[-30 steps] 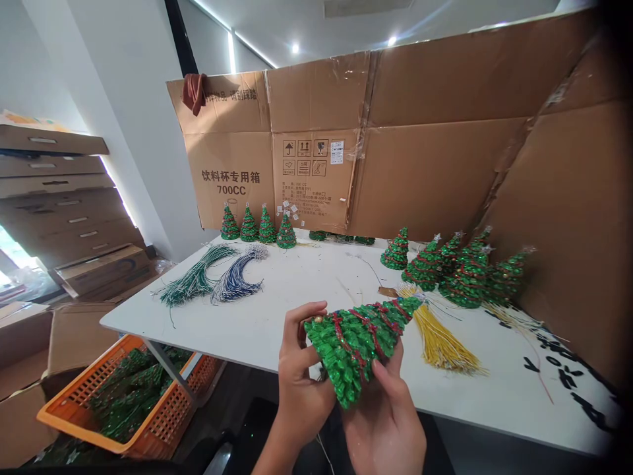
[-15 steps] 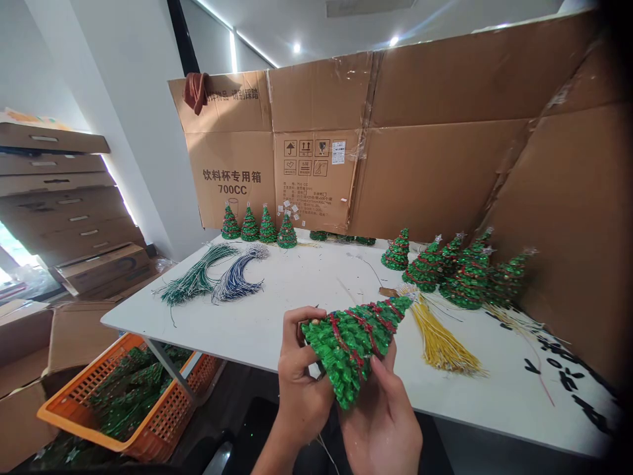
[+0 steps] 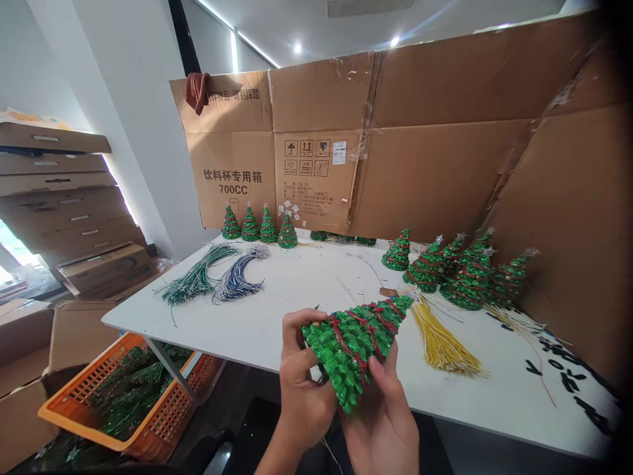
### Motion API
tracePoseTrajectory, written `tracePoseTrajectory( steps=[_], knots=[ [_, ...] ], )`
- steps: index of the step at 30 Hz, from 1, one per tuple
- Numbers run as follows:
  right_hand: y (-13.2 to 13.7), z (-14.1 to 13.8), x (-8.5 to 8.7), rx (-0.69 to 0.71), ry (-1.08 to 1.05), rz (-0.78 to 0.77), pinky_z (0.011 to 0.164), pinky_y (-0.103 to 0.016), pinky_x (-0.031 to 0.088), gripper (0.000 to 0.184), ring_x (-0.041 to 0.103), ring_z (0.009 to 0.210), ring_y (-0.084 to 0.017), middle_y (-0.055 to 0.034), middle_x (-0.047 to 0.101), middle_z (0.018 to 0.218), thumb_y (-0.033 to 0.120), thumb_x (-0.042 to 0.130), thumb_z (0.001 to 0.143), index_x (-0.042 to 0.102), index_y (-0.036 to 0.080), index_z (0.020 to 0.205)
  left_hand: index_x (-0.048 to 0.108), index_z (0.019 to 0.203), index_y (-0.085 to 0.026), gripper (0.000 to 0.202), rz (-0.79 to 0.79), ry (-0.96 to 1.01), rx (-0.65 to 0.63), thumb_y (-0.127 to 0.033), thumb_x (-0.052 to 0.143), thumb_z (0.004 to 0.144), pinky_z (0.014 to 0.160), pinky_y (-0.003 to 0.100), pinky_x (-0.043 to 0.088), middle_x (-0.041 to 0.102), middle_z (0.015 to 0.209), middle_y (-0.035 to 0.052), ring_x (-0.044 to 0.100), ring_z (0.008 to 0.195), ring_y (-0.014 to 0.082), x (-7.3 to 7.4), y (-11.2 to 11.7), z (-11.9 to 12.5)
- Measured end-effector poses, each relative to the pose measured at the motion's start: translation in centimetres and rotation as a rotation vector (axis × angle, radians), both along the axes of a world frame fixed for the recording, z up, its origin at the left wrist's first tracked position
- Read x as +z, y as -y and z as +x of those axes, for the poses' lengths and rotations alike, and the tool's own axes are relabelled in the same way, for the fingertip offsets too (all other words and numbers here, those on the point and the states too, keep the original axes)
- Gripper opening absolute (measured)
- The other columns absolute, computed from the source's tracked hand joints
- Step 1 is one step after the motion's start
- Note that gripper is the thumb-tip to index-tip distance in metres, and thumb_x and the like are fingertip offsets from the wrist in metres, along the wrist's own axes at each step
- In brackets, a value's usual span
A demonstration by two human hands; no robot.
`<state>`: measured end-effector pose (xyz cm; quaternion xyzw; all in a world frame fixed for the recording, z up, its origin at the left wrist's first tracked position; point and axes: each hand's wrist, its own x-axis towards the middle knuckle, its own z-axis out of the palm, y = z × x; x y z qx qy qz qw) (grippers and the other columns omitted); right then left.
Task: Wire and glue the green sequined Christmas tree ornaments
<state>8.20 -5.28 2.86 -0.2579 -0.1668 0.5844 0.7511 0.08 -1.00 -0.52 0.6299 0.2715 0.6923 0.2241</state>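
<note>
A small green tinsel Christmas tree (image 3: 357,340) with red garland lies tilted on its side between my hands, its tip toward the upper right. My left hand (image 3: 305,382) is closed at its base, with the fingers curled at the underside. Beneath the tree, my right hand (image 3: 383,409) supports it, the thumb pressed on the lower side. A thin pale wire (image 3: 332,456) hangs below my hands. To the right of the tip lies a bundle of yellow wires (image 3: 445,336). What my left fingertips touch inside the base is hidden.
On the white table (image 3: 291,284) lie a green wire bundle (image 3: 195,277) and a blue one (image 3: 240,277). Finished-looking trees (image 3: 467,274) stand at right, others (image 3: 250,224) at the back. Cardboard walls (image 3: 425,178) border the table. An orange crate (image 3: 163,422) holds green trees below left.
The tree and both hands stay nearly in place. My right hand has shifted very slightly to the left under the tree.
</note>
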Motion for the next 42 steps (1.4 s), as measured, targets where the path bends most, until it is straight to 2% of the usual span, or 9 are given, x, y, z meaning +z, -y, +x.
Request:
tracePoseTrajectory(
  steps=[5, 10, 17, 22, 26, 30, 33, 36, 42],
  knots=[
    [0.7, -0.4, 1.4, 0.016, 0.038, -0.018, 0.114, -0.042, 0.054, 0.08, 0.073, 0.124, -0.022, 0.0021, 0.077, 0.139, 0.04, 0.082, 0.09, 0.047, 0.05, 0.161, 0.08, 0.088, -0.026, 0.007, 0.02, -0.001, 0.038, -0.022, 0.086, 0.091, 0.095, 0.032, 0.052, 0.049, 0.133, 0.005, 0.055, 0.117, 0.0231, 0.0, 0.1, -0.2],
    [0.6, -0.6, 1.4, -0.022, 0.081, -0.014, 0.115, -0.051, 0.054, 0.082, 0.073, 0.123, -0.027, -0.0005, 0.075, 0.141, 0.04, 0.085, 0.086, 0.05, 0.049, 0.16, 0.08, 0.086, -0.025, 0.008, 0.018, 0.002, 0.05, -0.027, 0.086, 0.091, 0.098, 0.035, 0.053, 0.049, 0.132, 0.0061, 0.055, 0.117, 0.0254, 0.0, 0.1, -0.4],
    [0.6, -0.8, 1.6, -0.038, 0.126, -0.019, 0.113, -0.057, 0.054, 0.085, 0.074, 0.123, -0.031, -0.0032, 0.078, 0.135, 0.039, 0.082, 0.087, 0.045, 0.049, 0.163, 0.081, 0.09, -0.027, 0.005, -0.005, 0.02, 0.0, -0.025, 0.085, 0.093, 0.098, 0.031, 0.052, 0.047, 0.133, 0.0057, 0.054, 0.12, 0.0244, -0.1, -0.1, -0.3],
    [1.1, -0.8, 2.1, -0.033, 0.017, -0.041, 0.116, -0.046, 0.052, 0.072, 0.065, 0.14, -0.026, 0.0041, 0.073, 0.147, 0.038, 0.075, 0.091, 0.052, 0.051, 0.158, 0.082, 0.087, -0.027, 0.007, -0.001, 0.002, -0.009, -0.022, 0.087, 0.091, 0.095, 0.031, 0.052, 0.05, 0.133, 0.0055, 0.056, 0.117, 0.0238, 0.1, -0.2, -0.4],
    [1.0, -0.3, 1.6, -0.014, 0.006, -0.016, 0.111, -0.036, 0.054, 0.074, 0.061, 0.146, -0.02, 0.0095, 0.072, 0.149, 0.035, 0.076, 0.09, 0.052, 0.054, 0.157, 0.081, 0.088, -0.026, 0.008, -0.021, -0.014, -0.027, -0.02, 0.087, 0.09, 0.095, 0.034, 0.052, 0.052, 0.134, 0.0068, 0.057, 0.118, 0.0252, 0.0, -0.3, -0.5],
    [0.4, 0.1, 0.4, -0.05, 0.042, 0.004, 0.106, -0.041, 0.057, 0.074, 0.065, 0.141, -0.025, 0.0055, 0.073, 0.149, 0.039, 0.079, 0.089, 0.053, 0.051, 0.157, 0.082, 0.087, -0.025, 0.007, -0.049, -0.029, -0.057, -0.021, 0.087, 0.09, 0.097, 0.037, 0.053, 0.054, 0.136, 0.0085, 0.058, 0.117, 0.0269, 0.1, -0.4, -0.7],
    [0.0, 0.1, -0.3, -0.074, 0.062, 0.013, 0.101, -0.037, 0.059, 0.077, 0.068, 0.136, -0.022, 0.0052, 0.075, 0.145, 0.041, 0.081, 0.089, 0.051, 0.053, 0.158, 0.082, 0.091, -0.026, 0.008, -0.058, -0.035, -0.101, -0.02, 0.087, 0.09, 0.099, 0.038, 0.054, 0.054, 0.137, 0.0084, 0.058, 0.117, 0.0268, 0.1, -0.4, -0.8],
    [-0.1, 0.1, -0.4, -0.069, 0.074, 0.013, 0.099, -0.032, 0.058, 0.074, 0.071, 0.132, -0.019, 0.0064, 0.076, 0.143, 0.042, 0.081, 0.091, 0.05, 0.055, 0.158, 0.083, 0.096, -0.027, 0.011, -0.058, -0.042, -0.13, -0.018, 0.086, 0.091, 0.101, 0.038, 0.054, 0.053, 0.138, 0.0081, 0.058, 0.12, 0.0267, 0.2, -0.3, -0.8],
    [-0.1, 0.3, -0.3, -0.088, 0.074, -0.005, 0.106, -0.039, 0.058, 0.073, 0.072, 0.13, -0.022, 0.0041, 0.074, 0.147, 0.043, 0.081, 0.09, 0.053, 0.052, 0.156, 0.083, 0.095, -0.027, 0.009, -0.069, -0.042, -0.139, -0.02, 0.086, 0.091, 0.103, 0.039, 0.055, 0.054, 0.139, 0.009, 0.058, 0.123, 0.0282, 0.2, -0.4, -0.5]
  ],
)
